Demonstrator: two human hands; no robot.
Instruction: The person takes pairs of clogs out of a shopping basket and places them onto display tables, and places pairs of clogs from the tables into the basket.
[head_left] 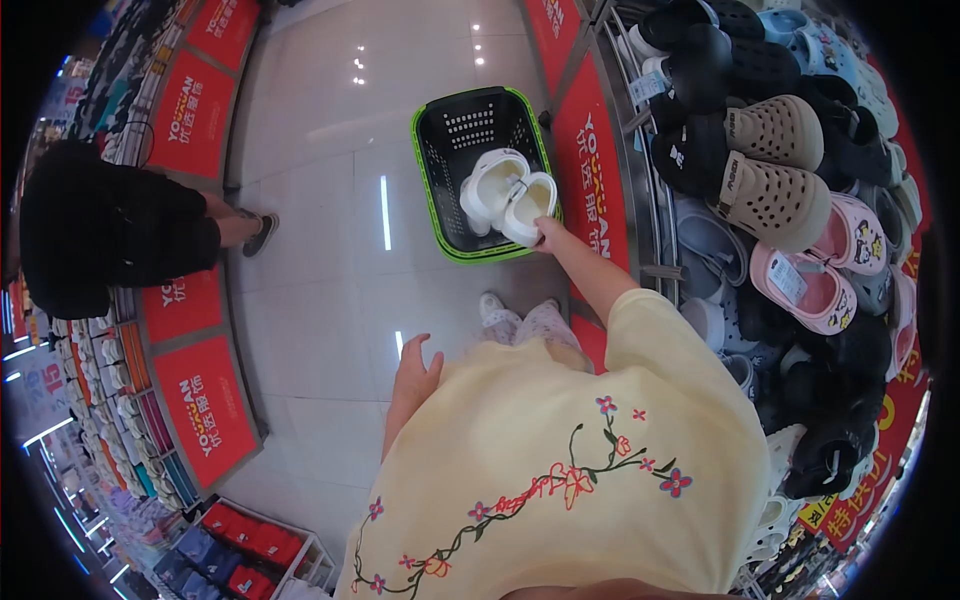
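Near the middle of the head view, my right hand grips a pair of white clogs by the nearer shoe. The pair hangs over a black basket with a bright green rim, and hides part of its inside. Whether the clogs touch the basket's bottom I cannot tell. My left hand is in front of my yellow shirt, its fingers apart and nothing in them.
Shelves at the right hold many clogs, among them beige clogs and pink clogs. A person in black stands by the left shelves. Folded red clothes lie in a bin at the lower left.
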